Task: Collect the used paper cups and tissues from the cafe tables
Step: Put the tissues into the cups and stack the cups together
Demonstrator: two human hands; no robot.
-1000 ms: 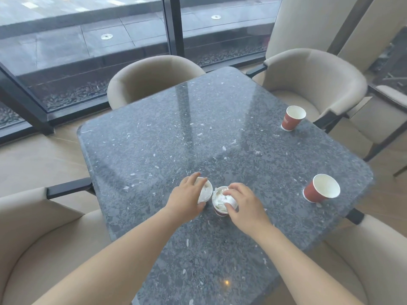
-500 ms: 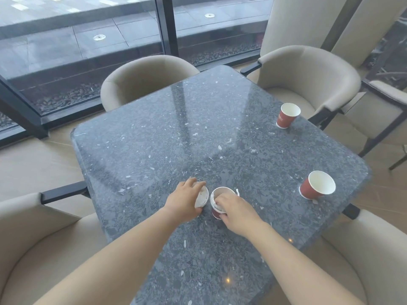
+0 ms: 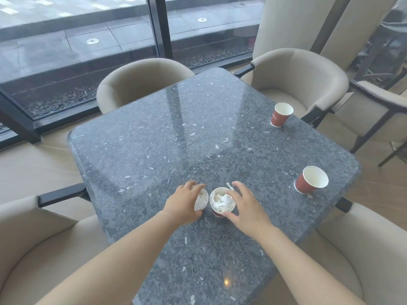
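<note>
Four red paper cups (image 3: 282,115) (image 3: 308,181) (image 3: 218,213) (image 3: 202,203), two holding tissue (image 3: 222,201) (image 3: 200,198); two hands (image 3: 185,203) (image 3: 246,208); one stone table (image 3: 176,139); four armchairs (image 3: 141,80) (image 3: 304,78) (image 3: 33,249) (image 3: 363,249) around it

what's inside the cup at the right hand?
Crumpled white tissue fills the cup to near the rim. Its bottom and anything under the tissue are covered.

L hand (image 3: 185,203) & R hand (image 3: 247,209), bare forearms (image 3: 123,256), sleeveless.
</note>
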